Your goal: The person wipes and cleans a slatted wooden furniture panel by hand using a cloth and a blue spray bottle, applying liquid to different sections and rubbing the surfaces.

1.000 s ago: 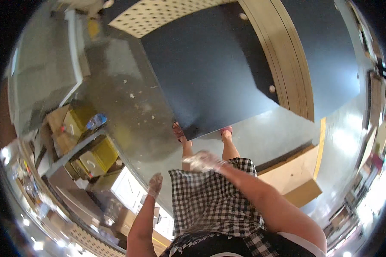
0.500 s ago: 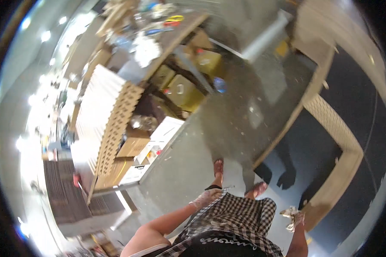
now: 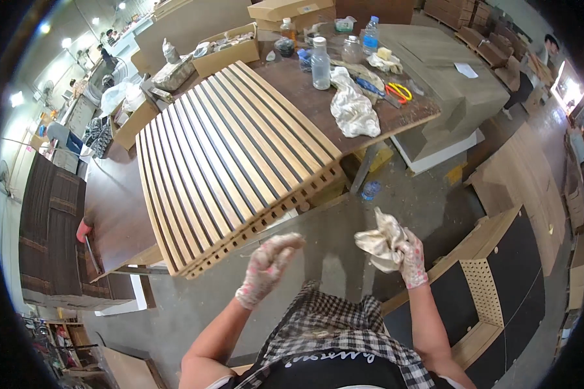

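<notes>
Crumpled off-white cloth (image 3: 377, 246) is in my R hand (image 3: 414, 258), gloved fingers closed round one end, held up in front of me over the floor, well apart from the table. L hand (image 3: 266, 271), also gloved, is half-curled w/ nothing in it afaict, near the front edge of the slatted wood panel (image 3: 233, 152). Panel's on the brown table (image 3: 416, 115), w/ another white cloth (image 3: 355, 109), scissors (image 3: 399, 93) & a clear bottle (image 3: 320, 66) beyond. Black board (image 3: 522, 295) w/ wood framing sits low on my R.
</notes>
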